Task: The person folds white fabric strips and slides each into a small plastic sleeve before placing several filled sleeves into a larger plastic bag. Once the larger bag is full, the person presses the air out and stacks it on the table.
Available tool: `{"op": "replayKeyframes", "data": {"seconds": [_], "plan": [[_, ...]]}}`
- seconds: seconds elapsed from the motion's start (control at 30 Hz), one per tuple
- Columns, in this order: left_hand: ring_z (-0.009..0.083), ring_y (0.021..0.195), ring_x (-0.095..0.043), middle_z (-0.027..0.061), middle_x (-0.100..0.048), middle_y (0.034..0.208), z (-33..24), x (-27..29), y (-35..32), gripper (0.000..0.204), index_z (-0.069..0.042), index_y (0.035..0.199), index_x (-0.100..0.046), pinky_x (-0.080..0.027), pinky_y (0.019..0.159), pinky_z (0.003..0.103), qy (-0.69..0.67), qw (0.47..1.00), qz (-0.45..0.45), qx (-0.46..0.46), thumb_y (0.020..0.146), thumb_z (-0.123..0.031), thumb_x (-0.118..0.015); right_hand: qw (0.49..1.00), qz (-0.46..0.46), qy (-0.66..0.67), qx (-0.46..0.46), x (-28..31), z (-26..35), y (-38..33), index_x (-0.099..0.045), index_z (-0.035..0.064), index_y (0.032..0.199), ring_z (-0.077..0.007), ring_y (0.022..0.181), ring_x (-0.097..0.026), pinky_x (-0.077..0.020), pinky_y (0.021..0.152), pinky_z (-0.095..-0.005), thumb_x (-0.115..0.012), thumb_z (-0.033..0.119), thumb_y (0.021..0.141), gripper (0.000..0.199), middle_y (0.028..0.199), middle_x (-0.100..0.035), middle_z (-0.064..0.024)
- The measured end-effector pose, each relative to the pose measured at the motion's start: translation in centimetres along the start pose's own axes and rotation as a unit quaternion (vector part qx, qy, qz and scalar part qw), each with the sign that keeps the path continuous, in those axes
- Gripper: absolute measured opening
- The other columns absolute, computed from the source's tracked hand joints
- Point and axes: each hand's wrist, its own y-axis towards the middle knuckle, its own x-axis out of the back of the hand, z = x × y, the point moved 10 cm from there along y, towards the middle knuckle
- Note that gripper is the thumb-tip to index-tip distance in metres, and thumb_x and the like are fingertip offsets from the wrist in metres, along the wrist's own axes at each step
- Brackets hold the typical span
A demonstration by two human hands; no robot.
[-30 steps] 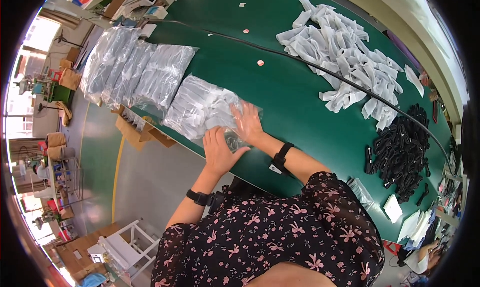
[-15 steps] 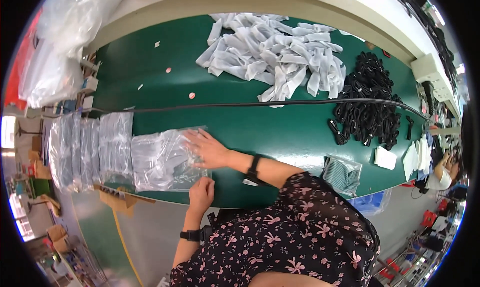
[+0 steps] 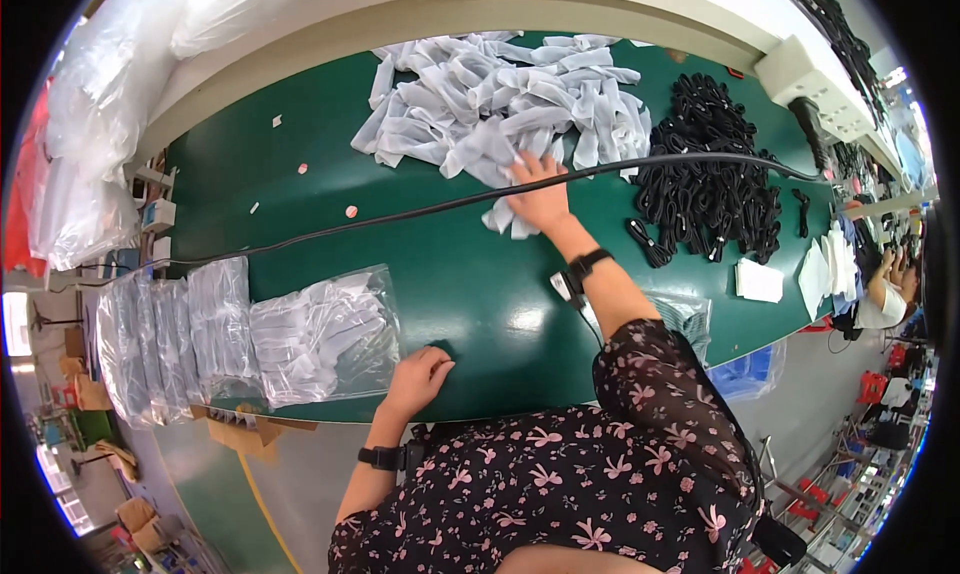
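My right hand (image 3: 541, 196) reaches out to the front edge of a heap of whitish, translucent flat strips (image 3: 505, 99). Its fingers are stretched and touch the strips there. Close to the table's near edge, my left hand (image 3: 419, 377) rests with curled fingers and nothing visible in them. Just left of it lies a clear plastic bag (image 3: 375, 339) filled with similar pale strips. More filled clear bags (image 3: 217, 319) stand in a row further left.
A black cable (image 3: 400, 214) spans the green table (image 3: 450, 274), crossing at my right hand. Coiled black cords (image 3: 705, 184) are heaped at right, near white cards (image 3: 759, 281). A bag with a striped item (image 3: 690, 319) lies partly behind my right arm.
My right hand has left the filled bag and moved right and away to the heap of pale strips. My left hand stays near the table edge, now slightly apart from the bag.
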Motion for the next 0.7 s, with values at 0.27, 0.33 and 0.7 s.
{"op": "replayKeyframes", "data": {"seconds": [0.27,0.33,0.7], "plan": [[0.0324,0.089,-0.057,0.0121,-0.062,0.1,-3.4,1.9,1.7,0.023,-0.002,0.09,-0.061,-0.048,0.07,0.04,0.185,0.968,-0.08,-0.147,0.075,-0.013,-0.074,0.987,0.029,0.058,0.144,5.3,3.2,-9.6,-0.062,0.0226,0.116,-0.0376,0.126,-0.04,-0.0312,0.103,-0.0569,-0.072,0.035,0.074,0.045,0.138,-0.048,-0.0043],[0.0335,0.092,-0.056,0.0123,-0.061,0.102,-3.6,2.7,0.8,0.026,-0.002,0.092,-0.06,-0.049,0.071,0.041,0.232,0.962,-0.064,-0.129,0.074,-0.013,-0.074,0.984,0.028,0.068,0.163,7.7,4.2,-10.4,-0.062,0.023,0.116,-0.0369,0.126,-0.04,-0.0314,0.103,-0.0565,-0.072,0.033,0.074,0.044,0.138,-0.048,-0.0041],[0.0362,0.084,-0.061,0.0155,-0.06,0.091,7.5,2.0,-3.2,0.03,-0.002,0.089,-0.056,-0.049,0.068,0.047,0.387,0.914,0.124,0.004,0.069,-0.013,-0.076,0.963,0.122,0.03,0.238,2.1,6.9,-17.3,-0.063,0.0098,0.09,-0.0273,0.102,-0.051,-0.0453,0.08,-0.0385,-0.067,0.018,0.077,0.016,0.106,-0.057,-0.004]]}}
